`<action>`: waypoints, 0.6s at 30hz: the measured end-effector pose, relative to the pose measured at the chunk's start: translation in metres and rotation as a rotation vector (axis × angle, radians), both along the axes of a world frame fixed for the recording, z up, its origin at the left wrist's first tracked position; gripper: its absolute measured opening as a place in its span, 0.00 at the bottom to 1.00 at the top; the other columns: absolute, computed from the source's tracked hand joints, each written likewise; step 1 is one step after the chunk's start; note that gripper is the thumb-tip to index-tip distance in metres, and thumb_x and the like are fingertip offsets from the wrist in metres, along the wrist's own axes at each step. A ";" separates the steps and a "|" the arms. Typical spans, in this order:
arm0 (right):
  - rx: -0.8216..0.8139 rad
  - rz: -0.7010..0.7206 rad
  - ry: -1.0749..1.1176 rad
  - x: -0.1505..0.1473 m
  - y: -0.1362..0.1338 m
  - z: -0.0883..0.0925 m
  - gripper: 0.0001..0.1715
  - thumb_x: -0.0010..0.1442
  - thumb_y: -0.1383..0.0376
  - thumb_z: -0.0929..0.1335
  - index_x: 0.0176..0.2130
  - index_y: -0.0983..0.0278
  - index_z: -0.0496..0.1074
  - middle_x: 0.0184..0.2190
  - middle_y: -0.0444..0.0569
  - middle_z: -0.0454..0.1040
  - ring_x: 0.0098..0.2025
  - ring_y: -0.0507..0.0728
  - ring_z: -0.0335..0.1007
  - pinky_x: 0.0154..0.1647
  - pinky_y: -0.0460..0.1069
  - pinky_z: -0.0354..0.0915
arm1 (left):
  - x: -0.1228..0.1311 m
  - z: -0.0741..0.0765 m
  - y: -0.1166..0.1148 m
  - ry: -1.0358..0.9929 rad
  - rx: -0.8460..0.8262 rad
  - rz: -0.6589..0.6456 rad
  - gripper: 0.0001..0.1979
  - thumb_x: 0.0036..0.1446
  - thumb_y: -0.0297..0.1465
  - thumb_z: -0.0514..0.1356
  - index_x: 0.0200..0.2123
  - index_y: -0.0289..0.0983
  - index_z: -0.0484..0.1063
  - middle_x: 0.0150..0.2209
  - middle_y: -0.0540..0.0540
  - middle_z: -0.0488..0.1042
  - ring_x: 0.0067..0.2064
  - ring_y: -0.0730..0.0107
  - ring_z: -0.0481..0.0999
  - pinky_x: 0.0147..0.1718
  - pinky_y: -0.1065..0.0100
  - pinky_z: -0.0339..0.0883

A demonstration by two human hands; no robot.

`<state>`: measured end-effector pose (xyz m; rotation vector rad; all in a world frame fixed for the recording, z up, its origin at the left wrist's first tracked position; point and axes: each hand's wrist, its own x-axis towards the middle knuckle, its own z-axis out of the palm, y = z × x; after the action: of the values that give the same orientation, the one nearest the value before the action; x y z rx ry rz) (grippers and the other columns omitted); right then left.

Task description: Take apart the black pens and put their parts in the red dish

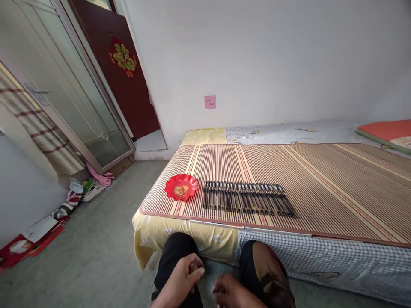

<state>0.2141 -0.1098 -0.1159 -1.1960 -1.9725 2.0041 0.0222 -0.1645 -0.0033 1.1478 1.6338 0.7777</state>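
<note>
On the left, a frosted glass door [72, 85] stands beside a dark red door [109, 94]. A red scalloped plate [181, 187] sits near the front left corner of the striped mat [321, 196]. Below it, the left hand [187, 272] curls by one knee; I cannot tell whether it grips anything. The right hand [228, 290], between the knees, is also curled, its grip unclear. Dark pens [244, 198] lie in a row on the mat, just right of the plate, with orange bedding [390, 129] at far right

1 plate [181, 188], roughly twenty pens [243, 187] (too tightly packed for exact count), 1 mat [321, 188], 1 bed [321, 252], 1 note [209, 102], 1 left hand [189, 273], 1 right hand [227, 291].
</note>
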 end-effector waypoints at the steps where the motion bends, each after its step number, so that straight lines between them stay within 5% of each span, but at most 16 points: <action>1: 0.005 0.017 -0.032 -0.001 -0.002 -0.009 0.06 0.49 0.62 0.70 0.32 0.58 0.71 0.21 0.39 0.70 0.23 0.56 0.71 0.24 0.47 0.60 | -0.001 -0.001 0.004 0.067 0.047 -0.004 0.15 0.57 0.45 0.61 0.34 0.39 0.71 0.23 0.54 0.64 0.25 0.68 0.66 0.24 0.68 0.60; 4: 0.033 0.002 -0.066 -0.004 0.000 -0.020 0.05 0.49 0.65 0.69 0.31 0.58 0.69 0.20 0.39 0.70 0.21 0.55 0.69 0.24 0.47 0.61 | -0.016 0.009 0.026 0.356 0.283 0.092 0.11 0.62 0.37 0.57 0.39 0.38 0.75 0.31 0.47 0.73 0.34 0.61 0.75 0.37 0.63 0.69; 7: 0.066 -0.031 -0.063 -0.011 0.007 -0.022 0.04 0.51 0.65 0.67 0.31 0.59 0.67 0.21 0.39 0.68 0.21 0.54 0.68 0.24 0.48 0.61 | -0.031 0.019 0.061 0.593 0.437 0.110 0.21 0.64 0.31 0.52 0.59 0.38 0.72 0.51 0.39 0.76 0.53 0.55 0.76 0.56 0.56 0.68; 10: 0.098 -0.035 -0.069 -0.013 0.009 -0.023 0.04 0.50 0.65 0.67 0.31 0.59 0.68 0.22 0.40 0.69 0.22 0.56 0.70 0.25 0.49 0.62 | -0.034 0.020 0.095 0.750 0.428 0.006 0.32 0.60 0.23 0.51 0.68 0.38 0.64 0.64 0.38 0.68 0.65 0.56 0.67 0.66 0.55 0.59; 18: 0.239 -0.056 -0.104 0.006 0.011 -0.017 0.06 0.51 0.65 0.70 0.34 0.57 0.76 0.36 0.45 0.78 0.46 0.65 0.78 0.45 0.55 0.68 | -0.025 0.002 0.149 0.803 0.322 -0.072 0.47 0.47 0.15 0.54 0.73 0.35 0.58 0.73 0.35 0.58 0.75 0.53 0.53 0.72 0.56 0.49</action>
<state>0.2197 -0.0988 -0.1328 -1.3033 -2.1274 1.6544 -0.0024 -0.0154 -0.0011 1.9047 2.1357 0.5694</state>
